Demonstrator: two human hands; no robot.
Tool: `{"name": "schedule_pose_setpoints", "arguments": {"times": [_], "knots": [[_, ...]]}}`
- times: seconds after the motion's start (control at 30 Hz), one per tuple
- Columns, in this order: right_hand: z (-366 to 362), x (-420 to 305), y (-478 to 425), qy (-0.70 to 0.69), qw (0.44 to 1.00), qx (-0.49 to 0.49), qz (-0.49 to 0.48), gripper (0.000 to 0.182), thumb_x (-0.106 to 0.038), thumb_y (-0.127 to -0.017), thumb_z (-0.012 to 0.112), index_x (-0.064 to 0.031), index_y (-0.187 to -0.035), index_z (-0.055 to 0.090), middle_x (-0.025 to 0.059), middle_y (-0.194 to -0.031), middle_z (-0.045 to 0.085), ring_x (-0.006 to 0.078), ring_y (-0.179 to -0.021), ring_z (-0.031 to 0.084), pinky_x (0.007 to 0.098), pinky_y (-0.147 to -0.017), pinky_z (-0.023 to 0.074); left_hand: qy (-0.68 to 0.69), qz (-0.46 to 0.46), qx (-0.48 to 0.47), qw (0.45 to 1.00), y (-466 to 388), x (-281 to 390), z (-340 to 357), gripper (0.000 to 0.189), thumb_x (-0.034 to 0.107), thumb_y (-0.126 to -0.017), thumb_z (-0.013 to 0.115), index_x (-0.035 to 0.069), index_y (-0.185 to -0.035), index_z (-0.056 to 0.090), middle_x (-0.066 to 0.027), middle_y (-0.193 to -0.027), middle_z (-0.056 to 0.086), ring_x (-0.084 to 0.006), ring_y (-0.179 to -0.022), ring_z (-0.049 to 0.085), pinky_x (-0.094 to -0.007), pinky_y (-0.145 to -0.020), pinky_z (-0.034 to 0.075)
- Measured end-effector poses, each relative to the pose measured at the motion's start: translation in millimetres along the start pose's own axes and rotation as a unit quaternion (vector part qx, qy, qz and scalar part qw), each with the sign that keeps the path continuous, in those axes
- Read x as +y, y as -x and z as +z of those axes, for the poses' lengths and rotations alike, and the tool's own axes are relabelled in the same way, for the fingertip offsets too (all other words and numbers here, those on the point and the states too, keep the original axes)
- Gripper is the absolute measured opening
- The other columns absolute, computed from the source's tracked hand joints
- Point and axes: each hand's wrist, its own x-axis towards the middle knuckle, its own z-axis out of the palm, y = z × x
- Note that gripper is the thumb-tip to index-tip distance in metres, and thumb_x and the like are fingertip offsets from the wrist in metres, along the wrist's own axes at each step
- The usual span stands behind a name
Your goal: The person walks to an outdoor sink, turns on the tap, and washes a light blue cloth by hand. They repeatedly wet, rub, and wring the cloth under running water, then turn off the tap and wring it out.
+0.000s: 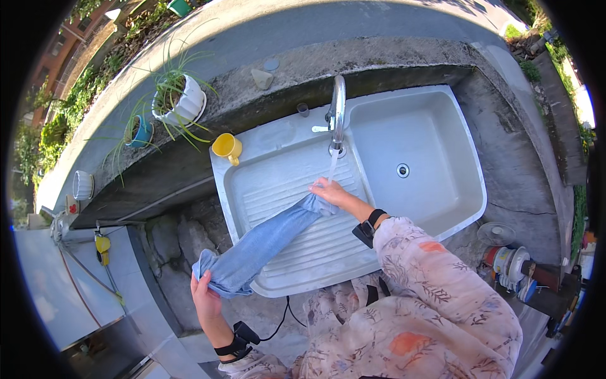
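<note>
A light-blue denim garment (pixel 267 248) is stretched out between my two hands, slanting across the ribbed washboard (pixel 293 222) side of a pale stone sink. My left hand (pixel 206 296) grips its lower end, past the sink's left rim. Its upper end is bunched in my right hand (pixel 329 192), just under the chrome faucet (pixel 338 111). Water (pixel 334 163) runs from the spout onto the right hand and the cloth there. Fingers of both hands are partly hidden by the fabric.
To the right is the deep basin (pixel 407 128) with its drain (pixel 403 170). A yellow mug (pixel 227 146) stands on the sink's back-left corner; a small cup (pixel 303 110) sits behind the washboard. Potted plants (pixel 177 102) line the concrete ledge (pixel 227 90). Stacked dishes (pixel 511 263) are at the right.
</note>
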Motion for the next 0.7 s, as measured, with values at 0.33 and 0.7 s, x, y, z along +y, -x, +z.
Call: {"name": "schedule_pose_setpoints", "arguments": {"times": [0.33,0.7], "knots": [[-119,31,26,0.24,0.97,-0.041,-0.006,0.033,-0.029,-0.078,0.054,-0.011,-0.105,0.061,0.0205,-0.106,0.06,0.0362,-0.101,0.055,0.0408,-0.084,0.0449,-0.021,-0.011,-0.049,0.999,24,13,12,0.041,0.004,-0.086,0.049,-0.003,-0.126,0.042,-0.0116,-0.117,0.055,-0.0201,-0.107,0.054,-0.0317,-0.092,0.041],[-73,-3,5,0.0,0.999,-0.04,0.008,0.044,-0.037,-0.084,0.049,0.003,-0.099,0.06,0.0226,-0.103,0.06,0.0264,-0.093,0.057,0.0358,-0.078,0.0432,-0.012,0.023,-0.049,0.998,32,26,37,0.039,0.004,-0.087,0.046,-0.002,-0.125,0.043,-0.0099,-0.116,0.056,-0.0186,-0.106,0.054,-0.0307,-0.091,0.041]]}}
